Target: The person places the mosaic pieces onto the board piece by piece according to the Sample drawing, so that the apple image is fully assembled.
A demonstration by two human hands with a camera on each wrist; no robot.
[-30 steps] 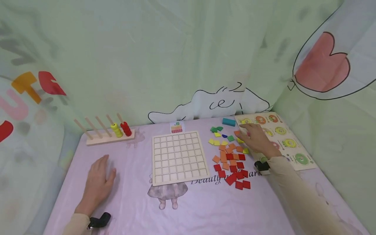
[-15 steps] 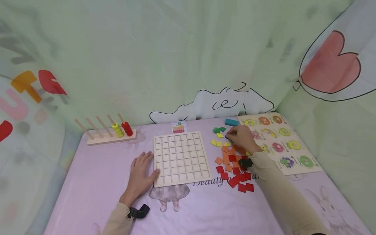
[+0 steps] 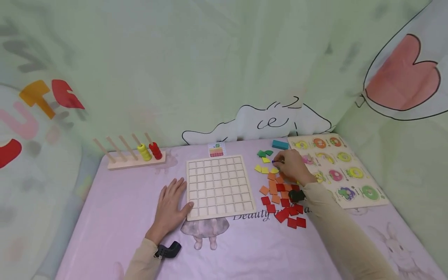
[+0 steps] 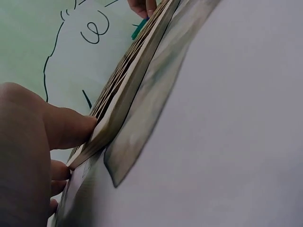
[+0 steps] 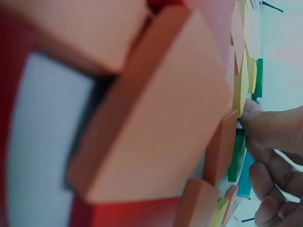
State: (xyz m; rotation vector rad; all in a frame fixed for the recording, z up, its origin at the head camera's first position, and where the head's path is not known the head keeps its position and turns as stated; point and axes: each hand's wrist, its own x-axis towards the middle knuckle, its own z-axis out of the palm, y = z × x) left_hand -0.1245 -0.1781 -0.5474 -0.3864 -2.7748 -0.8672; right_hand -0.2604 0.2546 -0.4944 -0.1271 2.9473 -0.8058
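Observation:
My left hand [image 3: 170,208] lies at the left side of the wooden grid board [image 3: 220,188], fingers spread and thumb over its edge. The left wrist view shows that thumb [image 4: 71,126] touching the board's rim [image 4: 123,104]. At the upper right, my right hand [image 3: 292,167] pinches a small dark blue tile [image 3: 274,161] between thumb and fingertips. Around it lie yellow tiles [image 3: 265,170], green tiles [image 3: 261,154], orange tiles [image 3: 273,187] and red tiles [image 3: 292,223]. In the right wrist view the curled fingers [image 5: 272,170] mostly hide the tile.
A pattern card [image 3: 217,149] lies behind the board. At the back left stands a peg rack [image 3: 136,161] with yellow and red beads. A teal block [image 3: 280,144] sits beside a fruit puzzle board [image 3: 337,171] on the right.
My left hand has moved right, from the bare cloth to the grid board's edge. My right hand has moved left off the puzzle board's edge and taken hold of the blue tile.

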